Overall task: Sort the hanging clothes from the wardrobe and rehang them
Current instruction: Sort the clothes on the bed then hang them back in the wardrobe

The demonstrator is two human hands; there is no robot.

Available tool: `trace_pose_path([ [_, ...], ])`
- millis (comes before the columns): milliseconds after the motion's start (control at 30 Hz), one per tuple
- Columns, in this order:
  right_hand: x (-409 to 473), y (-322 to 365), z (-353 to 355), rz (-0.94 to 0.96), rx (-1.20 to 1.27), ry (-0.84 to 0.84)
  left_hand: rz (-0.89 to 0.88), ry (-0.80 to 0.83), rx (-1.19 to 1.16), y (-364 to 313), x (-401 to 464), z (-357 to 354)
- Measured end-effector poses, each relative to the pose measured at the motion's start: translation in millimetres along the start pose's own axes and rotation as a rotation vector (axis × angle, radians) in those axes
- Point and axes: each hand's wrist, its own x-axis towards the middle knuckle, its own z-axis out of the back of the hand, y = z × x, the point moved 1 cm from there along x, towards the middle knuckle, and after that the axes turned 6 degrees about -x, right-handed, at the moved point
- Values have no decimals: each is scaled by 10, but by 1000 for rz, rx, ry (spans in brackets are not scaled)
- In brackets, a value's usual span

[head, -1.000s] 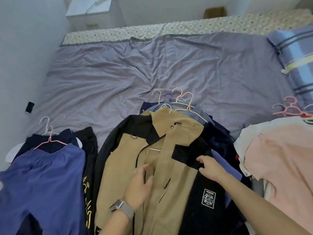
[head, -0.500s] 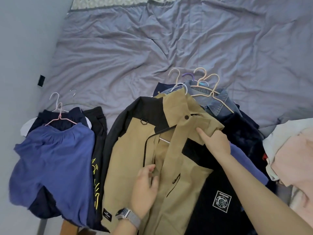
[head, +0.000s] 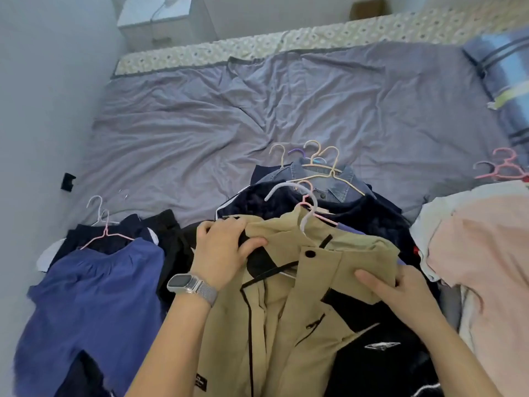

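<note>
Head view of garments sorted in piles on a bed. The tan-and-black jacket lies on top of the middle pile, at the near edge of the bed, and is held at both shoulders. The left hand is closed on the jacket's left shoulder, thumb over the black panel; the right hand pinches the opposite shoulder, thumb on top and fingers hidden under the cloth. A two-point grip at the shoulder line probably keeps the jacket spread and seated on its white hanger, whose hook projects past the collar toward the far side, so the garment can be lifted or shifted without sliding off. Beneath it, a denim shirt and dark garments are stacked with their hanger hooks all pointing away from the person, an arrangement that likely lets the whole pile be gathered by the hooks for rehanging. To the left lies a separate pile topped by a blue garment on a pink hanger; to the right, a pile of pale pink and white clothes. The spacing between piles suggests grouping by type or colour; rehanging is not yet begun
</note>
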Motion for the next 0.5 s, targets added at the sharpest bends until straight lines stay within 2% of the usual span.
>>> trace_pose_path([
  [67, -242, 138, 5, 26, -46, -122, -50, -3, -88, -26, -174, 92],
  [133, -508, 310, -31, 44, -145, -210, -67, -74, -157, -11, -452, 125],
  [267, -1113, 660, -255, 152, -358, -239, -56, -166, -240, 130, -1214, 248],
  [367, -1663, 804, -490, 212, -323, -299, -63, -203, -290, 225, -1788, 427],
  [500, -2384, 913, -735, 255, -214, -475, -183, -242, -319, 266, -2384, 784],
])
